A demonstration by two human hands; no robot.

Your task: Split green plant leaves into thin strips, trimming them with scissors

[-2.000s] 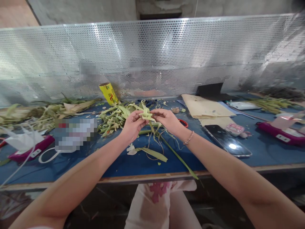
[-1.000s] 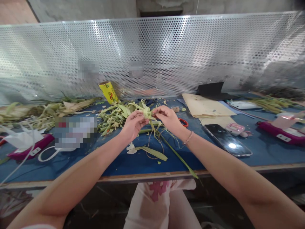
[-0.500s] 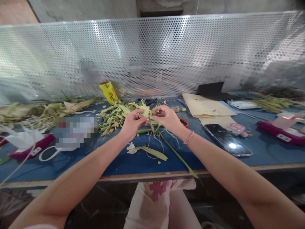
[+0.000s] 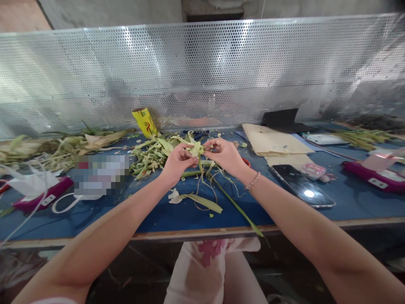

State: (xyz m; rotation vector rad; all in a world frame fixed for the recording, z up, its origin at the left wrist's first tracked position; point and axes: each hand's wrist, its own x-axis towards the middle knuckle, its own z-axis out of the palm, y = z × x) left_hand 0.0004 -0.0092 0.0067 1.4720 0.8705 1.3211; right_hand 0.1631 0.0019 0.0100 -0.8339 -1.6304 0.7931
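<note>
Above the blue table, my left hand (image 4: pixel 180 162) pinches a folded strip of pale green corn husk (image 4: pixel 196 148) between thumb and fingers. My right hand (image 4: pixel 223 154), with a beaded bracelet at the wrist, is closed at the right side of the same strip, thumb and fingertips together. Thin stems and string-like strands (image 4: pixel 202 175) hang below the fingers. Just behind my left hand lies a heap of green husk pieces (image 4: pixel 148 158). A flat husk strip (image 4: pixel 204 202) and a long green stalk (image 4: pixel 236 204) rest nearer the table edge.
A yellow tube (image 4: pixel 144 122) leans behind the heap. To the right are brown paper sheets (image 4: pixel 272 140), a black phone (image 4: pixel 300 185) and a pink case (image 4: pixel 312 170). Purple holders (image 4: pixel 373 177) stand at both sides. A perforated metal screen (image 4: pixel 202 71) closes off the back.
My right hand has shifted slightly right, away from my left. The husk strip between them now lies lower and more folded. My left hand has barely moved.
</note>
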